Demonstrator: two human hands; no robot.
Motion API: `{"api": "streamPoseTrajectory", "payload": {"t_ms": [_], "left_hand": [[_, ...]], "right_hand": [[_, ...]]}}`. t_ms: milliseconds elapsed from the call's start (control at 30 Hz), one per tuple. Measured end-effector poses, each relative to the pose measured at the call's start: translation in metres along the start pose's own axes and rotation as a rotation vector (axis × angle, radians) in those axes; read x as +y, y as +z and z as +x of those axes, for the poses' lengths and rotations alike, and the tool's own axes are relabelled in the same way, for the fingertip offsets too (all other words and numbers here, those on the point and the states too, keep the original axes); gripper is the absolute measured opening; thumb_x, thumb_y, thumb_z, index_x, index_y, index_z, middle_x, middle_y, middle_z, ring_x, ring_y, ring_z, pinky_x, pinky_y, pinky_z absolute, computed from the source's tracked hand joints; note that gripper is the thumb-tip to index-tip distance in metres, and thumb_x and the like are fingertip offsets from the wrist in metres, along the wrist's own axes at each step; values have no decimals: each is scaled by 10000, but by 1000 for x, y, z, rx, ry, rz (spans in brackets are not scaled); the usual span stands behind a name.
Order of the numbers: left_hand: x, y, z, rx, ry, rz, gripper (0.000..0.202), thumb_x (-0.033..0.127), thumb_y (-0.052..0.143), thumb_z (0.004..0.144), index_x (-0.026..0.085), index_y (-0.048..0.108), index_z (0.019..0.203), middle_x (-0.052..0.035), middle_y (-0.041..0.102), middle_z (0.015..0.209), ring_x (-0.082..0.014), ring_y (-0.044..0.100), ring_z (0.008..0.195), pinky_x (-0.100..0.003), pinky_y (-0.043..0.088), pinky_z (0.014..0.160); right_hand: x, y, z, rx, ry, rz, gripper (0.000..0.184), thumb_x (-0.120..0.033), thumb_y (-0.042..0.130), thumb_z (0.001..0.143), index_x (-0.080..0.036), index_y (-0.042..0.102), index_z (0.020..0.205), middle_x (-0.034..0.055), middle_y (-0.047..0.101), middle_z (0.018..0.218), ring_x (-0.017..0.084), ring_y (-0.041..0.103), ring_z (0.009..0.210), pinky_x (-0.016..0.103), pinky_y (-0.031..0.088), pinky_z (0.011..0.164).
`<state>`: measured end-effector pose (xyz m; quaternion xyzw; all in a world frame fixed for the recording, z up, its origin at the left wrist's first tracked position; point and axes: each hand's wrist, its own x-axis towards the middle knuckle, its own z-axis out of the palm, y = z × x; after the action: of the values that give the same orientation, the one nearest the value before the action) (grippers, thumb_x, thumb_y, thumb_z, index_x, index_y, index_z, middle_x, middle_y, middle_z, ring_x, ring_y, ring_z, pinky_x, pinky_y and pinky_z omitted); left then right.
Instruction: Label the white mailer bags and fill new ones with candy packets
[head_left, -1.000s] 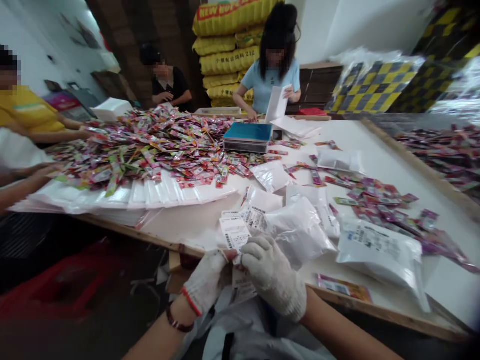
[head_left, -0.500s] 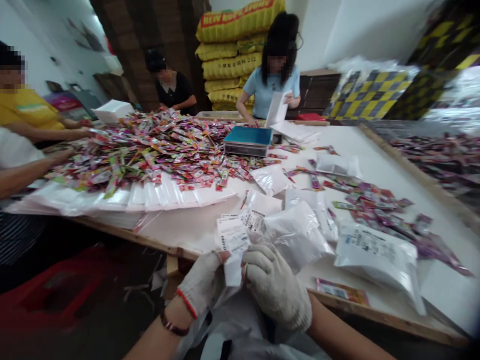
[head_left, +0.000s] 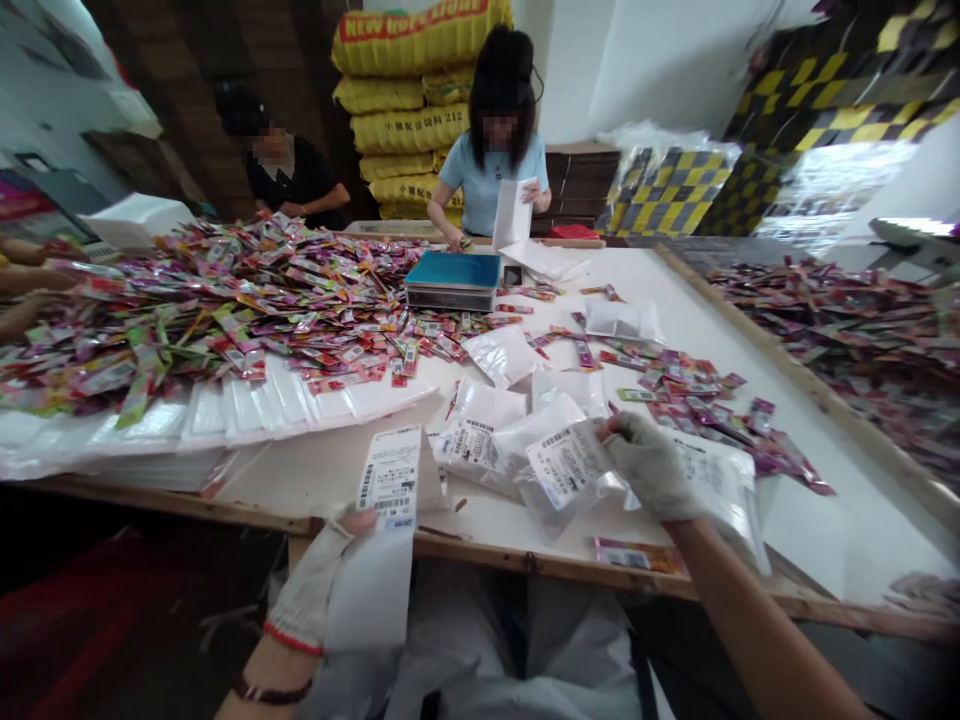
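Note:
My left hand (head_left: pixel 319 580), in a white knit glove with a red cuff edge, pinches a strip of printed shipping labels (head_left: pixel 390 480) at the table's front edge. The strip's blank backing hangs down below the thumb. My right hand (head_left: pixel 652 468), also gloved with bare fingertips, is closed on the upper right corner of a single shipping label (head_left: pixel 568 462). That label lies over a stuffed white plastic mailer bag (head_left: pixel 551 515); whether it is stuck down I cannot tell. Another labelled mailer bag (head_left: pixel 476 440) sits just left of it, and a fuller one (head_left: pixel 724 485) is beyond my right wrist.
A large heap of colourful snack packets (head_left: pixel 247 280) covers the table's left. White bags (head_left: pixel 255 400) lie fanned before it. A blue-topped box (head_left: pixel 452 270) stands mid-table. Opposite, a person in light blue (head_left: pixel 480 185) holds white sheets. A wooden rim (head_left: pixel 795 370) edges the right side.
My hands have separated: the left went left with the label strip, the right moved right and up with one label over a bag. The view has turned right.

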<state>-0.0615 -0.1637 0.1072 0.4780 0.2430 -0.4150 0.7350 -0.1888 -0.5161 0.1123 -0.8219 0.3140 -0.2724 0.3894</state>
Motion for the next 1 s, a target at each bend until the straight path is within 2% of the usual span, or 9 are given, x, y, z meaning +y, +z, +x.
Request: {"api": "streamPoseTrajectory", "payload": {"t_ms": [133,233,300,500,633,700,800,900,1000], "left_hand": [[-11,-1,3,-11,195,-132,482,9,576,592,107,641,1060,-77,739,767,-225,696,647,-314,581,595],[-18,-12,3,-157,150,-106,474,46,637,506,121,687,971,-87,743,838,-244,699,708,-301,586,629],[-17,-16,1,-224,129,-56,493,99,677,477,156,701,967,-73,742,872,-271,698,788,-318,588,687],[3,17,-2,-263,272,198,464,285,703,680,188,652,1131,-73,723,1002,-274,671,950,-365,556,834],[-11,40,-5,-248,553,396,469,329,724,722,156,645,1151,-96,680,1133,-256,643,1012,-332,517,914],[-23,42,-7,-276,626,508,437,360,697,748,146,663,1128,-104,674,1143,-267,625,1046,-342,494,946],[-33,39,-10,-466,627,608,437,359,673,768,141,653,1146,-109,653,1184,-289,568,1141,-374,429,1020],[-29,35,-11,-416,596,423,381,399,596,814,159,658,1103,-98,660,1167,-279,535,1186,-397,379,1061],[-24,36,-14,-346,452,238,261,345,604,798,158,685,960,-105,700,1056,-281,589,1106,-407,414,1021]], "right_hand": [[33,20,-2,39,-24,-213,258,-407,534,691,-173,567,794,45,577,698,196,531,650,331,453,610],[24,25,-12,164,-160,-423,525,-364,550,729,-82,527,1171,192,610,1080,302,563,985,424,462,829],[11,33,-16,202,-289,-561,635,-325,505,795,-43,383,1351,237,485,1316,325,432,1229,459,368,992],[-18,69,-9,-205,-320,-832,592,-461,464,854,-194,429,1382,175,348,1463,445,226,1345,620,173,1039],[-40,72,-27,-265,-286,-474,435,-380,439,868,-160,512,1236,175,530,1290,363,404,1258,561,266,1026],[-55,77,-48,-338,-140,-62,375,-396,366,899,-163,460,1178,127,641,1036,264,594,990,453,442,881],[-73,88,-81,-497,114,340,385,-395,440,855,-182,362,1166,-5,603,709,180,588,626,320,489,596],[-82,91,-102,-531,38,283,430,-291,515,804,-208,384,1204,-48,564,645,165,572,622,290,479,597],[-87,82,-108,-401,-252,50,455,-182,499,788,-217,442,1238,15,634,826,195,604,815,345,489,755]]}}
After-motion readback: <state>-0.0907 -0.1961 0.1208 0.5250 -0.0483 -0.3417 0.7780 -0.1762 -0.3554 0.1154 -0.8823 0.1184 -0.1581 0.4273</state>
